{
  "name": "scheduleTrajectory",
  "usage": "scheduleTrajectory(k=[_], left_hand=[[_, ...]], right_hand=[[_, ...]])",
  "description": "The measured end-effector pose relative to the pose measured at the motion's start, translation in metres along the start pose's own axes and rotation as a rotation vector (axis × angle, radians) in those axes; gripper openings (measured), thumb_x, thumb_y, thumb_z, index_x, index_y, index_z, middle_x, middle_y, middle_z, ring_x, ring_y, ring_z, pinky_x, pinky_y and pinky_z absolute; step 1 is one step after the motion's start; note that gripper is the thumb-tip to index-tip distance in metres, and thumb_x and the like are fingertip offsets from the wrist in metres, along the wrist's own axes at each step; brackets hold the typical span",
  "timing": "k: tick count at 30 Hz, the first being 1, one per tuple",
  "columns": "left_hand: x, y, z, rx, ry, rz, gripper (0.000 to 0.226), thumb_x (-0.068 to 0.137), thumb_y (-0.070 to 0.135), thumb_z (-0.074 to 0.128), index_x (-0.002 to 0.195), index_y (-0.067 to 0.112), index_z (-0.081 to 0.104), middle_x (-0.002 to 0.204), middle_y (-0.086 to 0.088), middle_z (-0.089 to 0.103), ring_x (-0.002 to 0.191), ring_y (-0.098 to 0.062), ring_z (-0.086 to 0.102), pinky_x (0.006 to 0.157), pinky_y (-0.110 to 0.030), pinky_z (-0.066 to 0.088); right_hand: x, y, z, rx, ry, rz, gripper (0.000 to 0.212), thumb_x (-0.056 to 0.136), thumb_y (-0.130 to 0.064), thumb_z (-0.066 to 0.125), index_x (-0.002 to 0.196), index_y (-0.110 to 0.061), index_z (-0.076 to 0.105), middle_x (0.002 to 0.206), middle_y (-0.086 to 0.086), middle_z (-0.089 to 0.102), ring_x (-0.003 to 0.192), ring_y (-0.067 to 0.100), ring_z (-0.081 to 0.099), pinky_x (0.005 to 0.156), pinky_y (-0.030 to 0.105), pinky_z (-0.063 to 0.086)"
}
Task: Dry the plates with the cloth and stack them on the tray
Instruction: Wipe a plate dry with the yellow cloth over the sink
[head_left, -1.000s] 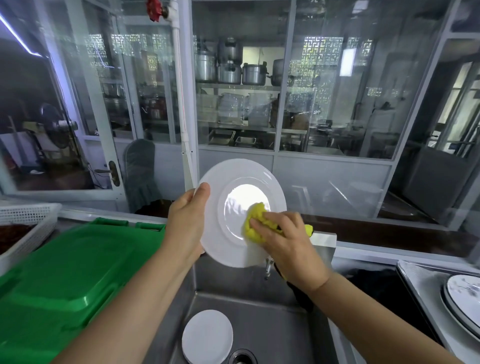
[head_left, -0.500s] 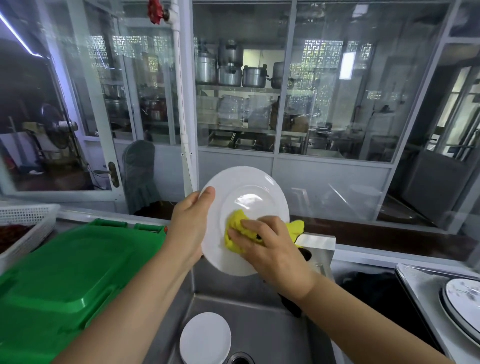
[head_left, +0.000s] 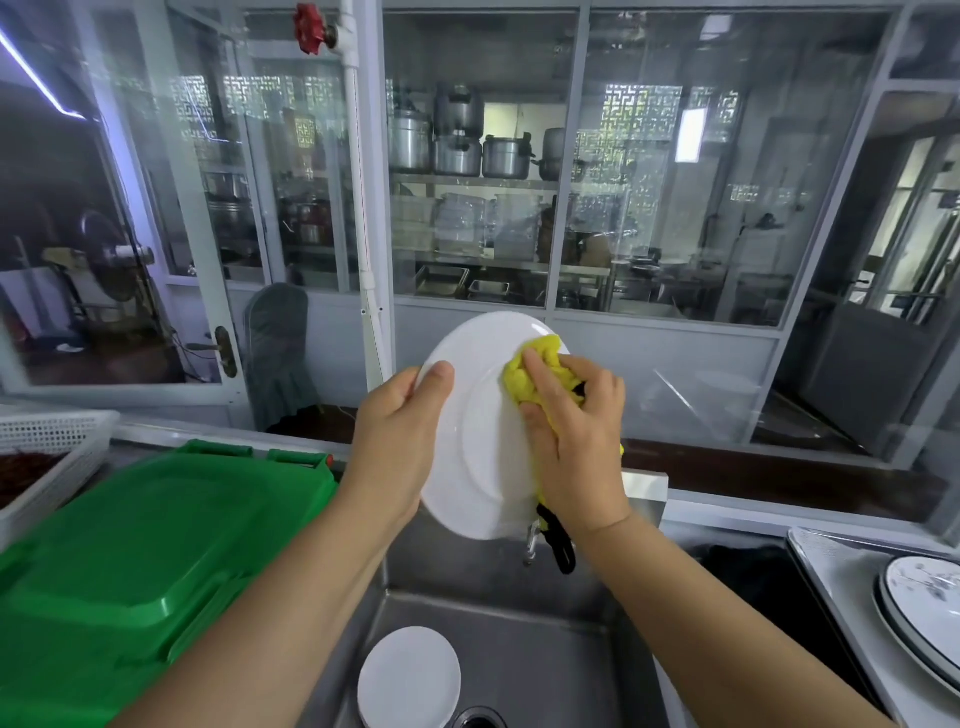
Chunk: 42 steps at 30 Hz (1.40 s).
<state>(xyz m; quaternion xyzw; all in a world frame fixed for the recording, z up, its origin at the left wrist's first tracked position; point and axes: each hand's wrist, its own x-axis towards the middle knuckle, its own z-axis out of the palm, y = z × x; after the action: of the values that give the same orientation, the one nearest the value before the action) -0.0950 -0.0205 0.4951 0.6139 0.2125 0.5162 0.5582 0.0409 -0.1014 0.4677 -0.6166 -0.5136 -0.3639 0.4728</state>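
Observation:
A white plate (head_left: 478, 441) is held upright over the sink, its face towards me. My left hand (head_left: 400, 441) grips its left rim, thumb on the front. My right hand (head_left: 576, 441) presses a bunched yellow cloth (head_left: 524, 374) against the plate's upper right, fingers curled over the cloth. A black loop hangs from the cloth below my wrist. A smaller white plate (head_left: 410, 675) lies in the steel sink (head_left: 545, 649). At the right, patterned plates (head_left: 924, 613) are stacked on a grey tray (head_left: 831, 571).
A green plastic lid (head_left: 130, 561) covers a bin left of the sink. A white perforated basket (head_left: 47, 441) stands at the far left. Glass partitions rise behind the counter, with pots on shelves beyond. A tap (head_left: 530, 545) sticks out under the held plate.
My right hand slid the yellow cloth from the plate's centre down-left, then up to its upper right edge. The plate turned slightly in my left hand.

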Motion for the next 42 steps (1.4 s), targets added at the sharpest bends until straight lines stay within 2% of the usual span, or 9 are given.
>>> scheduleTrajectory(k=[6, 10, 13, 17, 26, 31, 36, 39, 42], left_hand=[[-0.002, -0.010, -0.006, -0.009, -0.005, -0.040, 0.041, 0.093, 0.033, 0.056, 0.085, -0.008, 0.054, 0.082, -0.005, 0.049, 0.074, -0.019, 0.043, 0.071, -0.033, 0.033], [-0.008, -0.014, 0.004, 0.204, -0.107, 0.050, 0.041, 0.092, 0.034, 0.057, 0.058, 0.015, 0.044, 0.053, 0.004, 0.035, 0.051, -0.010, 0.033, 0.049, -0.023, 0.027], [-0.013, -0.013, 0.007, 0.256, -0.134, 0.099, 0.043, 0.092, 0.035, 0.056, 0.057, 0.020, 0.038, 0.049, 0.010, 0.032, 0.047, -0.007, 0.029, 0.044, -0.020, 0.024], [-0.017, -0.004, 0.001, 0.187, -0.115, 0.126, 0.043, 0.087, 0.044, 0.054, 0.067, 0.007, 0.046, 0.060, -0.002, 0.041, 0.056, -0.012, 0.038, 0.055, -0.027, 0.030], [-0.019, -0.001, 0.004, -0.051, -0.036, 0.160, 0.019, 0.089, 0.043, 0.050, 0.081, 0.037, 0.066, 0.078, 0.015, 0.068, 0.071, 0.001, 0.060, 0.060, -0.015, 0.049], [-0.015, -0.015, -0.015, -0.077, -0.253, -0.065, 0.012, 0.074, 0.030, 0.063, 0.078, 0.035, 0.074, 0.070, 0.009, 0.071, 0.063, -0.005, 0.065, 0.049, -0.020, 0.049], [0.010, -0.003, -0.020, 0.088, -0.409, -0.197, 0.026, 0.063, 0.050, 0.075, 0.083, 0.033, 0.075, 0.093, 0.000, 0.075, 0.086, -0.021, 0.071, 0.082, -0.042, 0.055], [0.004, -0.010, -0.016, 0.065, -0.348, -0.195, 0.022, 0.064, 0.045, 0.073, 0.082, 0.033, 0.076, 0.090, 0.000, 0.076, 0.082, -0.020, 0.072, 0.075, -0.037, 0.055], [-0.004, -0.014, -0.007, 0.044, -0.330, -0.167, 0.008, 0.077, 0.029, 0.075, 0.085, 0.029, 0.076, 0.086, -0.001, 0.076, 0.079, -0.017, 0.072, 0.064, -0.027, 0.055]], right_hand=[[0.017, 0.002, -0.004, 0.200, -0.021, 0.344, 0.037, 0.094, -0.014, 0.054, 0.131, -0.017, 0.056, 0.121, 0.009, 0.046, 0.109, 0.019, 0.036, 0.098, 0.034, 0.034], [0.036, -0.024, -0.001, 0.138, -0.111, 0.031, 0.036, 0.092, -0.027, 0.052, 0.125, -0.017, 0.061, 0.116, 0.008, 0.053, 0.101, 0.024, 0.046, 0.089, 0.033, 0.036], [0.036, -0.023, 0.001, 0.169, -0.118, 0.032, 0.032, 0.090, -0.029, 0.055, 0.119, -0.021, 0.065, 0.110, 0.003, 0.055, 0.098, 0.020, 0.052, 0.088, 0.037, 0.042], [0.035, 0.001, -0.005, 0.400, -0.064, 0.394, 0.027, 0.094, -0.024, 0.055, 0.119, -0.024, 0.063, 0.102, -0.007, 0.051, 0.094, -0.010, 0.050, 0.087, 0.011, 0.037], [0.004, 0.015, -0.005, 0.825, 0.057, 1.045, 0.018, 0.090, -0.040, 0.059, 0.107, -0.036, 0.056, 0.107, -0.008, 0.064, 0.089, 0.003, 0.063, 0.071, 0.021, 0.049], [0.012, 0.023, -0.026, 0.795, 0.079, 0.894, 0.031, 0.076, -0.022, 0.078, 0.097, -0.036, 0.063, 0.093, -0.011, 0.071, 0.080, 0.003, 0.067, 0.063, 0.015, 0.052], [0.007, 0.021, -0.031, 0.564, -0.094, 0.613, 0.045, 0.072, -0.025, 0.081, 0.105, -0.047, 0.058, 0.107, -0.010, 0.057, 0.096, -0.006, 0.057, 0.083, 0.010, 0.045], [0.010, 0.019, -0.032, 0.353, -0.163, 0.338, 0.035, 0.083, -0.035, 0.067, 0.117, -0.039, 0.058, 0.106, -0.008, 0.046, 0.096, -0.015, 0.045, 0.084, 0.002, 0.033], [0.022, 0.011, -0.031, 0.205, -0.259, 0.074, 0.034, 0.090, -0.037, 0.053, 0.121, -0.026, 0.063, 0.112, -0.004, 0.045, 0.096, -0.001, 0.047, 0.082, 0.017, 0.038]])
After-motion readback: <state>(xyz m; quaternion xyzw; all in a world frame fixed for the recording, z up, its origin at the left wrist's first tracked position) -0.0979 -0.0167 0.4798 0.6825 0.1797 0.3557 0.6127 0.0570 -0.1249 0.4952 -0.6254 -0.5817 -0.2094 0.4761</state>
